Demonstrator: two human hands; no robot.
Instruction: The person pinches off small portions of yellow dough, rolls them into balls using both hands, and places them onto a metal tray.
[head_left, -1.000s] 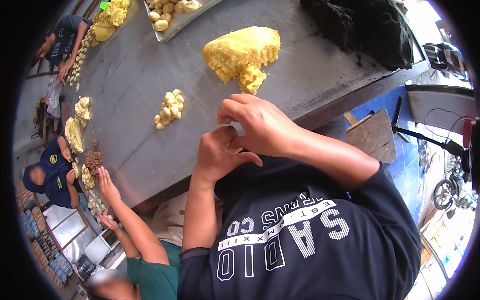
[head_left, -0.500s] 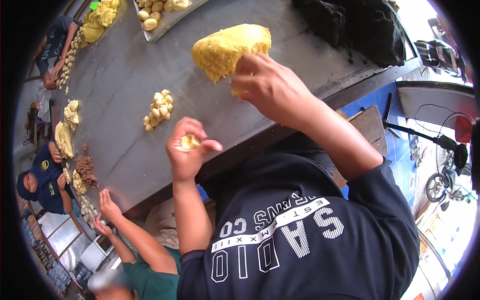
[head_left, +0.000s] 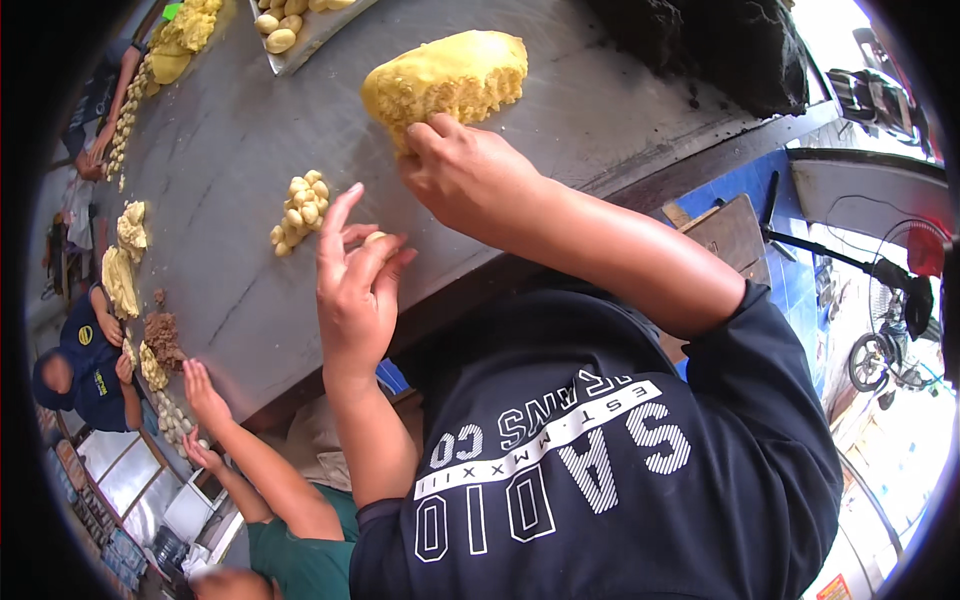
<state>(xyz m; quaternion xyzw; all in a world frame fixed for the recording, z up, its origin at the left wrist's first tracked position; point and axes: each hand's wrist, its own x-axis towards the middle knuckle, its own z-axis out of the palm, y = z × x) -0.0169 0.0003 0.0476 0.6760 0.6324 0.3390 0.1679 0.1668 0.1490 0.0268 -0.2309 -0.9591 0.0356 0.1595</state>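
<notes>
Far left: co-workers at the same long grey table [head_left: 230, 150], a co-worker's hand [head_left: 205, 392] flat on the near edge beside more small pieces. Their yellow heaps [head_left: 125, 262] and a brown heap [head_left: 160, 333] sit there.

Progress, judged from the layout: the small pile of rolled dough balls [head_left: 300, 212] holds only a couple dozen pieces, while the big yellow dough block [head_left: 447, 80] is mostly intact, torn at its near-left corner. So early to midway; the bulk of the block is still unportioned. A metal tray [head_left: 300, 52] up top already holds finished ovals.

Left hand [head_left: 352, 290]: raised just off the table, right of the ball pile and not touching it. Fingers loosely curled, index finger sticking up, the rest half closed around one small dough piece [head_left: 375, 238] pinched between thumb and fingertips. Light hold, not a fist.

Right hand [head_left: 462, 175]: on the block's near-left corner, fingertips pressed together into the dough, pinching at the torn edge. Whether a piece is already free inside the fingers cannot be told; the knuckles hide it.
</notes>
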